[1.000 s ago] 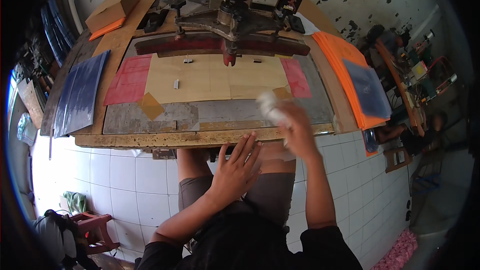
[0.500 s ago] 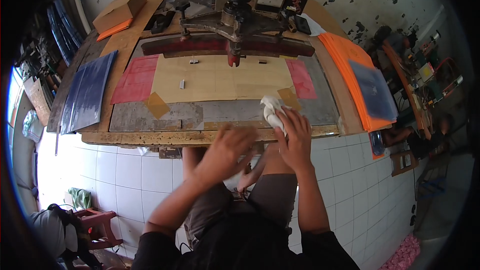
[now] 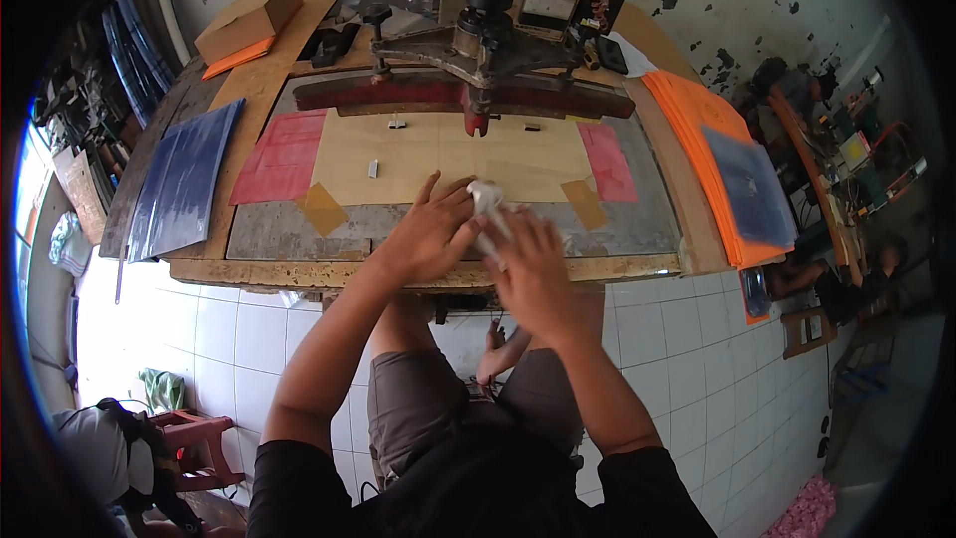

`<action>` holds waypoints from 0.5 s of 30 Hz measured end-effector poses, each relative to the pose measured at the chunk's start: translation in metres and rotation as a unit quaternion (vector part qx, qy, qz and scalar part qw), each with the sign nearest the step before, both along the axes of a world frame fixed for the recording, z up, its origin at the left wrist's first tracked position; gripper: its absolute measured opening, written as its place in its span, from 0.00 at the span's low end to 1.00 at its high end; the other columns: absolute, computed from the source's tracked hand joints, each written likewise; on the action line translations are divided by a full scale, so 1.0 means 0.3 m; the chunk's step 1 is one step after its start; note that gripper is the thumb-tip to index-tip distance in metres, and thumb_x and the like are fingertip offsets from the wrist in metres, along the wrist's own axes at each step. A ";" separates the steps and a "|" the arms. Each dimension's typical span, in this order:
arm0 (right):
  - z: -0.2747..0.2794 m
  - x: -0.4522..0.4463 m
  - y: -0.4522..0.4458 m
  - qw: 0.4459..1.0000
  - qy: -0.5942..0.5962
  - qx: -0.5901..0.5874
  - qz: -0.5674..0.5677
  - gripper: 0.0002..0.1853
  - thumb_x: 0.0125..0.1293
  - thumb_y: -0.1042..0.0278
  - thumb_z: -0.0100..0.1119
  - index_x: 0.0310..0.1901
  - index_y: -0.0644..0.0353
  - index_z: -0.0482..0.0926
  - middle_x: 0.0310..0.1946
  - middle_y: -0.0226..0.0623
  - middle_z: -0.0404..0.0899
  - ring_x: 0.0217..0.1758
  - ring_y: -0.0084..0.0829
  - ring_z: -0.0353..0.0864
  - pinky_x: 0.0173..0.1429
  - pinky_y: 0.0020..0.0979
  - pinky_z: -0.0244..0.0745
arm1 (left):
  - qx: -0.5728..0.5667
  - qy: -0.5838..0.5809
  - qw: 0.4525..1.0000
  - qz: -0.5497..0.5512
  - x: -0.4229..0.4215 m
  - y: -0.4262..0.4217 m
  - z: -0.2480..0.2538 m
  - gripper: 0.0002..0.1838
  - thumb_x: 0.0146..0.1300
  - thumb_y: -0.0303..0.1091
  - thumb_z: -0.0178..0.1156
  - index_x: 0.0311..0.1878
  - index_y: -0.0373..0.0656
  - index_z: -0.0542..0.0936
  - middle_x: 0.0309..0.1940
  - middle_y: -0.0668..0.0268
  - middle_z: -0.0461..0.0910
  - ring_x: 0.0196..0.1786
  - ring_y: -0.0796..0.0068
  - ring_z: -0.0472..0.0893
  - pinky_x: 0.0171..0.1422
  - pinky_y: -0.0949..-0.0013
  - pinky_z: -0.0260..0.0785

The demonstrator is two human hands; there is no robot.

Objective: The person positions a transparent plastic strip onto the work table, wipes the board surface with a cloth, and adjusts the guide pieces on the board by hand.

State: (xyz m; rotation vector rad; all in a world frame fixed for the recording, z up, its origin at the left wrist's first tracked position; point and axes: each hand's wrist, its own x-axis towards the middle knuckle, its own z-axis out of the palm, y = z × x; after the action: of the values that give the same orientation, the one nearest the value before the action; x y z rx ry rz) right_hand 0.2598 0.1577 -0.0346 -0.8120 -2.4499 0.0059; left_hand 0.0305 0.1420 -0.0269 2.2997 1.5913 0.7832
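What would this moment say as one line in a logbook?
left hand: spread, close to white cloth | right hand: blurred, against cloth, grip unclear | yellow sheet: pink sheets at both ends

This is a small workshop: at twelve o'clock a heavy machine of dark metal with a red-edged crossbar [image 3: 478, 45] stands over a worn table with a scuffed wooden edge [image 3: 254, 271]. Glossy dark-blue plastic sheets [image 3: 184, 179] lie between nine and ten o'clock, and a stack of bright orange sheets [image 3: 687, 134] between two and three, a brown wooden workbench [image 3: 805, 154] with green equipment [image 3: 874, 130] beyond it.
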 end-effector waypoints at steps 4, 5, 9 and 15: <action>0.038 0.059 -0.029 0.998 -0.009 -0.016 0.059 0.26 0.76 0.60 0.67 0.74 0.53 0.79 0.74 0.43 0.76 0.78 0.53 0.73 0.79 0.60 0.69 | 0.010 0.017 1.000 0.007 -0.005 -0.016 0.004 0.31 0.84 0.47 0.42 0.80 0.42 0.75 0.83 0.61 0.72 0.89 0.53 0.60 0.95 0.36 0.31; 0.035 0.104 -0.007 0.999 0.012 -0.013 0.035 0.26 0.76 0.61 0.67 0.72 0.53 0.80 0.73 0.42 0.77 0.78 0.51 0.73 0.79 0.59 0.68 | 0.023 0.043 0.999 0.018 0.005 -0.019 0.006 0.31 0.84 0.47 0.43 0.81 0.43 0.75 0.83 0.61 0.72 0.89 0.53 0.60 0.95 0.36 0.30; -0.016 0.400 0.138 0.988 0.056 -0.012 -0.145 0.24 0.75 0.64 0.67 0.71 0.55 0.82 0.72 0.45 0.79 0.77 0.52 0.74 0.80 0.57 0.66 | 0.064 0.104 0.991 0.051 0.033 -0.031 0.017 0.31 0.83 0.47 0.45 0.81 0.45 0.75 0.83 0.62 0.72 0.89 0.52 0.60 0.95 0.35 0.30; -0.043 0.425 0.128 0.981 0.053 0.012 -0.185 0.26 0.77 0.63 0.65 0.75 0.54 0.79 0.74 0.48 0.76 0.79 0.56 0.71 0.81 0.59 0.63 | 0.076 0.106 0.991 0.039 0.034 -0.020 -0.010 0.30 0.83 0.45 0.47 0.80 0.44 0.75 0.83 0.61 0.71 0.87 0.51 0.62 0.95 0.34 0.30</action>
State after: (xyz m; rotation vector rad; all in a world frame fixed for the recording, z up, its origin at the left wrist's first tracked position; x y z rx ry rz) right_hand 0.3873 0.1961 -0.0475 -1.2118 -2.1621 -0.1163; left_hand 0.0407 0.1361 -0.0298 2.5147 1.7770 0.7199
